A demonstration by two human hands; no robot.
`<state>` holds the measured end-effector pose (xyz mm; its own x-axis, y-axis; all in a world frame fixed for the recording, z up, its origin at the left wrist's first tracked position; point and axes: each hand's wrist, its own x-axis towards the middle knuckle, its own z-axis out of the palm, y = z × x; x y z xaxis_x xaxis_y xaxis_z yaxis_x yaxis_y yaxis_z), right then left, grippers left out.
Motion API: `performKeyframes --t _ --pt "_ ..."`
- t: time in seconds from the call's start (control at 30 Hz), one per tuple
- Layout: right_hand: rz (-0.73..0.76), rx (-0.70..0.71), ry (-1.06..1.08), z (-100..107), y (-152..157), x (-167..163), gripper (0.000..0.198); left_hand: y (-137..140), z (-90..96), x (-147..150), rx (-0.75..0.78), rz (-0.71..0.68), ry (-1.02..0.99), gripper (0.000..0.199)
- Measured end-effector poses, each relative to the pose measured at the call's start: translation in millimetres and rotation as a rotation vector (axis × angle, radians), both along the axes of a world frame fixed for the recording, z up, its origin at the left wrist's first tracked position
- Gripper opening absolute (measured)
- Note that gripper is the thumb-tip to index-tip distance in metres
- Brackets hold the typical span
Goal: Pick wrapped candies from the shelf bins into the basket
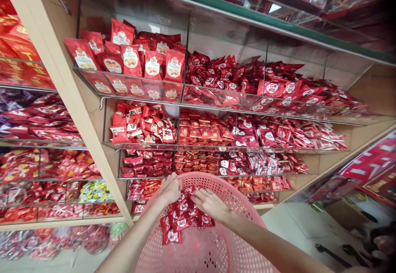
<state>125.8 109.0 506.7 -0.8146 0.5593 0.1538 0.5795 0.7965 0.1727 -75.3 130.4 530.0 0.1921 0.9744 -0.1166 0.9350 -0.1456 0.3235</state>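
Note:
A pink perforated plastic basket fills the lower middle of the view. Over it, both hands gather a bunch of small red candy packets with white round labels. My left hand is closed on the top of the bunch near the basket's far rim. My right hand presses on the same packets from the right, fingers curled around them. A few packets hang down below the hands, above the basket's floor.
Clear acrylic shelf bins hold piles of red snack packets in several tiers ahead. Larger red biscuit bags fill the top left bin. A wooden upright divides another shelf unit on the left. Tiled floor lies to the right.

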Motion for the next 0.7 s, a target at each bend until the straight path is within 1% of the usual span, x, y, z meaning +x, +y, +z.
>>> performKeyframes --t 0.13,0.2,0.27,0.3,0.33,0.4,0.47,0.53,0.57,0.63,0.7 --pt "0.002 -0.005 0.005 8.3 -0.3 5.8 0.034 0.2 0.1 0.2 0.001 0.008 0.012 0.019" --pt "0.008 0.004 0.005 17.6 0.6 6.9 0.035 0.7 -1.5 0.0 0.007 0.013 0.016 0.019" --pt "0.025 0.01 0.022 36.4 4.0 6.4 0.033 1.2 -3.1 -0.3 0.013 0.014 0.02 0.021" --pt "0.041 0.015 0.046 51.3 7.0 5.8 0.031 1.3 -3.7 -0.4 0.014 0.015 0.021 0.022" --pt "0.061 0.026 0.085 70.4 10.7 5.4 0.03 1.4 -4.1 -0.4 0.015 0.018 0.022 0.024" --pt "0.091 0.078 0.212 120.7 19.9 5.7 0.029 1.4 -4.5 -0.3 0.015 0.025 0.021 0.028" --pt "0.055 0.173 0.401 182.1 30.2 8.1 0.027 1.2 -4.8 -0.3 0.012 0.024 0.019 0.029" --pt "0.008 0.302 0.616 244.2 41.5 12.2 0.024 1.2 -5.1 -0.4 0.007 0.025 0.015 0.027" --pt "-0.005 0.376 0.712 272.1 47.9 14.4 0.023 1.2 -5.1 -0.5 0.004 0.029 0.015 0.026" --pt "-0.06 0.445 0.805 317.1 63.0 17.6 0.022 1.3 -4.4 -0.6 -0.003 0.035 0.015 0.025" --pt "-0.141 0.41 0.784 346.0 80.7 17.4 0.019 1.0 -2.6 -0.4 -0.01 0.04 0.015 0.026"
